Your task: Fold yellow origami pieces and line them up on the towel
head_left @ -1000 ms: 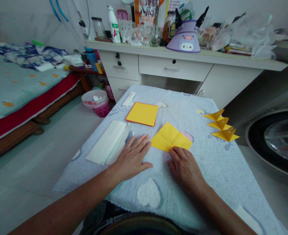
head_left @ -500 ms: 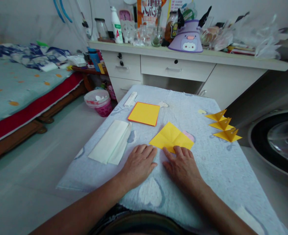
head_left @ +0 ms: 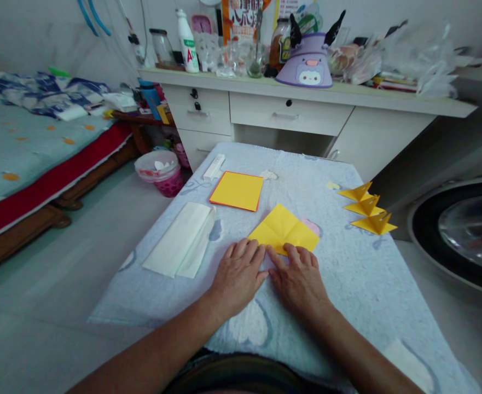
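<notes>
A creased yellow paper square [head_left: 284, 229] lies like a diamond on the pale blue cloth-covered table [head_left: 347, 284]. My left hand [head_left: 238, 276] lies flat with its fingers stretched out, the fingertips at the paper's near-left edge. My right hand [head_left: 300, 282] is flat beside it, fingertips resting on the paper's near corner. The two thumbs almost touch. Neither hand holds anything.
A stack of yellow sheets [head_left: 237, 190] lies farther back, a folded white cloth [head_left: 182, 238] at the left, a small white box [head_left: 214, 166] behind. Three folded yellow paper shapes [head_left: 367, 208] sit at the right edge. A cluttered desk [head_left: 306, 104], pink bin [head_left: 161, 171], bed [head_left: 27, 148].
My left hand has slid right toward the paper and my right hand. Both hands now sit side by side at the paper's near corner. The paper has stayed in place.
</notes>
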`<act>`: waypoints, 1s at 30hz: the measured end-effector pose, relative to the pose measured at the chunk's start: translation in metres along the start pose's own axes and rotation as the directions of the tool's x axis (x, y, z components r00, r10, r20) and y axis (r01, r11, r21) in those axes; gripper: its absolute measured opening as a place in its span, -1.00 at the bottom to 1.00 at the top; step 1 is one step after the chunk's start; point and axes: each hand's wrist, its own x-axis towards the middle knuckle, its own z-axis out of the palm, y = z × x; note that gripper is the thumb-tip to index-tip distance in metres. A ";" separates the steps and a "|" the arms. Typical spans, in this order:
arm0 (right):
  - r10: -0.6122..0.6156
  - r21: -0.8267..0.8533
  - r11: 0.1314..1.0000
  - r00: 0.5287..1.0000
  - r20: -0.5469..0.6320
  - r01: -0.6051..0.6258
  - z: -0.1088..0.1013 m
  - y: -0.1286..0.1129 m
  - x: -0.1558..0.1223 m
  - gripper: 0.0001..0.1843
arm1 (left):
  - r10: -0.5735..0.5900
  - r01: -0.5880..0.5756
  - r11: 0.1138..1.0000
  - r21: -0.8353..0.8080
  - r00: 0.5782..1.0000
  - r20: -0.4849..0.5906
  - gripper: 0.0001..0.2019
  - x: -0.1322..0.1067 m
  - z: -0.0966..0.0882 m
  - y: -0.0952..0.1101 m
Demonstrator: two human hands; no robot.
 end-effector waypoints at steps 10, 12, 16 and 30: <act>0.031 -0.006 0.999 1.000 0.003 -0.031 -0.004 0.008 -0.013 -0.55 | -0.032 0.032 0.999 0.013 0.999 -0.003 -0.51 -0.004 0.000 -0.004; 0.047 -0.010 0.999 0.999 0.008 -0.047 -0.005 0.013 -0.019 -0.55 | -0.044 0.044 0.999 0.023 0.999 -0.001 -0.50 -0.005 0.000 -0.005; 0.085 -0.027 0.996 0.996 0.006 -0.085 -0.005 0.025 -0.035 -0.54 | -0.075 0.076 0.996 0.051 0.997 -0.013 -0.48 -0.007 0.001 -0.005; 0.168 -0.077 0.984 0.982 0.088 -0.161 -0.010 0.056 -0.062 -0.49 | -0.134 0.134 0.988 0.074 0.991 0.002 -0.40 -0.009 0.001 -0.006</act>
